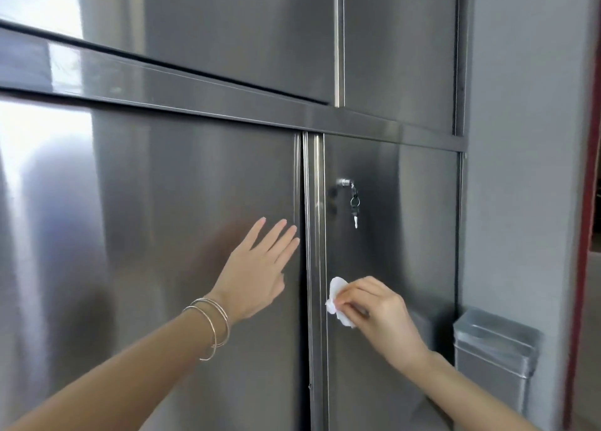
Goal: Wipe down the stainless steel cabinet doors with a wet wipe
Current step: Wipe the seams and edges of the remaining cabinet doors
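Stainless steel cabinet doors fill the view. My left hand (260, 265) lies flat with straight fingers against the lower left door (156, 219), near its right edge. My right hand (380, 313) pinches a crumpled white wet wipe (336, 295) and holds it against the lower right door (400, 235), close to that door's left edge and below the lock. Thin bangles circle my left wrist.
A lock (344, 182) with a key and key ring hanging from it sits on the lower right door. Two upper doors (227, 40) are above a horizontal rail (195, 96). A metal bin (494, 356) stands at the right against a grey wall (527, 138).
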Demonstrator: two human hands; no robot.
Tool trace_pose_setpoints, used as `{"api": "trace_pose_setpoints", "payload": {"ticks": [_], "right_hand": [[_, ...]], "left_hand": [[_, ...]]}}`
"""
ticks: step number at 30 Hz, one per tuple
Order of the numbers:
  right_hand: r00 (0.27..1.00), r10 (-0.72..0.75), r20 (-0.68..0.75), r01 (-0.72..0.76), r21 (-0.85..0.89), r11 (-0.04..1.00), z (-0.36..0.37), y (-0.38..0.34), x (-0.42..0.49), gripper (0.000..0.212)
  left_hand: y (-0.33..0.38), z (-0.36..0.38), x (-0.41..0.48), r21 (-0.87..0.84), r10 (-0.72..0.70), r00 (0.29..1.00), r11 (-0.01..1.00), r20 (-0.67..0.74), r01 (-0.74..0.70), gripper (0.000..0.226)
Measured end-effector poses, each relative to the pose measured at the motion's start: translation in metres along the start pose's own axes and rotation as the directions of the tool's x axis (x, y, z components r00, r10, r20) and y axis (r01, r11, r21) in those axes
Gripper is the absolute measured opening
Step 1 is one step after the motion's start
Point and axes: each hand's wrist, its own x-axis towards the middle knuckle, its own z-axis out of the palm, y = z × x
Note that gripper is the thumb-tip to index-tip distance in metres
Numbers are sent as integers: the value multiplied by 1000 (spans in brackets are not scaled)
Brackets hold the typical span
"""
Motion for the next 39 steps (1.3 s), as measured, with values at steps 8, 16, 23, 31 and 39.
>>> {"api": "trace_pose_setpoints", "payload": {"ticks": [8, 16, 23, 31, 39], "right_hand": [[930, -106, -353, 166, 143, 976, 16, 86, 104, 14], [808, -190, -558, 291, 97, 952, 30, 90, 215, 5], [899, -174, -401, 257, 163, 953, 55, 90, 201, 32], [843, -237, -483, 282, 21, 959, 27, 78, 244, 17], [837, -315, -448, 334, -38, 942, 37, 87, 229, 20]], "left_hand": [[-37, 30, 62, 128, -221, 968, 963, -117, 235, 66], [-52, 47, 56, 152, -136, 967, 973, -217, 172, 63], [-48, 44, 55, 100, -168, 966, 977, -196, 190, 61], [-47, 42, 56, 106, -160, 970, 978, -184, 182, 63], [-42, 48, 57, 73, -189, 962, 976, -196, 206, 68]]}}
